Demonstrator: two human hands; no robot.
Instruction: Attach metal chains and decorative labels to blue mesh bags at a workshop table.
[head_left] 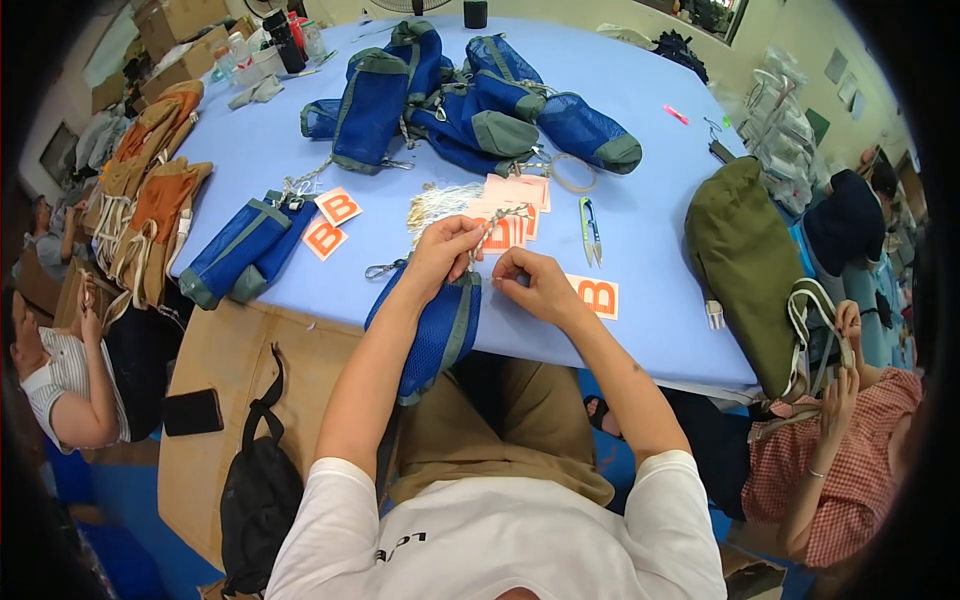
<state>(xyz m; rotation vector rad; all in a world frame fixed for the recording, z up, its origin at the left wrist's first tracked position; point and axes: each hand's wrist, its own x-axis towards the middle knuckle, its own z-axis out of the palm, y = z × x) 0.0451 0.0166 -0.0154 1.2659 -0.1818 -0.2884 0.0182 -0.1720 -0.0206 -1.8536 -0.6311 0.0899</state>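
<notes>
A blue mesh drawstring bag [440, 325] with grey-green trim hangs over the near table edge. My left hand [448, 252] is closed on its patterned drawcord [497, 222], the cord's end sticking up past the fingers. Just right of it, my right hand [533, 287] has its fingers curled in a pinch; anything between them is too small to make out. Beyond the hands lie pink-and-white cards with orange print [518, 192] and a bunch of thin white strings [447, 205]. A metal clip [378, 270] shows at the bag's left side.
Several blue mesh bags [460, 110] are heaped at mid-table, and more [240, 250] lie left. Thread snips [590, 235] and a loose card [597, 297] lie right. An olive bag [740, 270] is by a co-worker at right; tan-orange bags [150, 220] sit near another at left.
</notes>
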